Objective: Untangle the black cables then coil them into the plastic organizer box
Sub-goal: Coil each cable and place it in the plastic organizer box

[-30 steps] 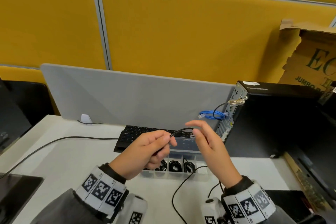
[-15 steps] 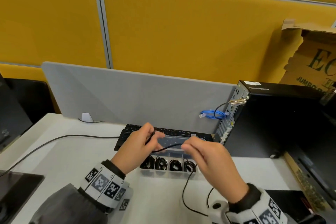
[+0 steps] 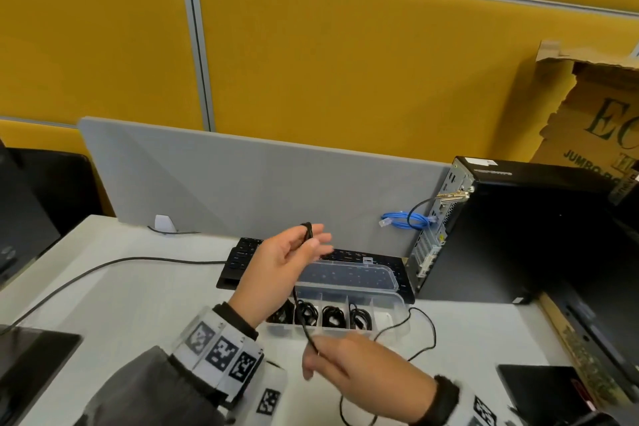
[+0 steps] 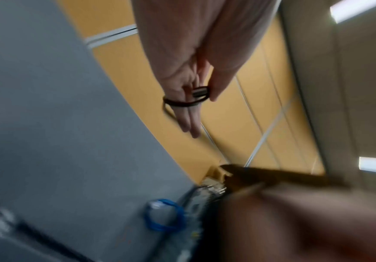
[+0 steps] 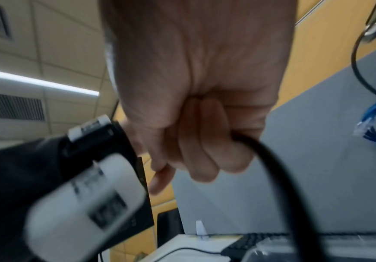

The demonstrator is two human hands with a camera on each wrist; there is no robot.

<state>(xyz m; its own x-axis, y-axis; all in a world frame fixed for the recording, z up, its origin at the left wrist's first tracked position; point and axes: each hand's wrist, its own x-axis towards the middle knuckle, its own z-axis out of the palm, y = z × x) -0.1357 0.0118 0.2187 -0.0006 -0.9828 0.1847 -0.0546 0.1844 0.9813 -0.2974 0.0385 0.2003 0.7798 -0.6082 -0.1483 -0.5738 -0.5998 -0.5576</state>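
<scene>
My left hand [image 3: 311, 242] is raised above the keyboard, palm turned toward me. A black cable [image 3: 306, 231] loops round its straight fingers [image 4: 188, 122], and the thumb pinches the plug [image 4: 199, 93] against them. From there the cable drops to my right hand [image 3: 318, 349], which is low in front of the box and grips it in curled fingers [image 5: 204, 150]. The slack trails right over the table [image 3: 427, 332]. The clear plastic organizer box [image 3: 397, 308] stands open behind, with coiled black cables [image 3: 333, 316] in several compartments.
A black keyboard [image 3: 242, 256] lies behind the box, under its open lid [image 3: 345, 275]. A black PC tower [image 3: 518, 235] with a blue network cable [image 3: 403, 220] stands at right. A grey divider [image 3: 242, 183] closes the back. Another black cord [image 3: 103, 263] crosses the table's left side.
My left hand rose and turned palm up with the cable looped on its fingers. My right hand dropped toward me along the cable, so the stretch between the hands now runs nearly vertical.
</scene>
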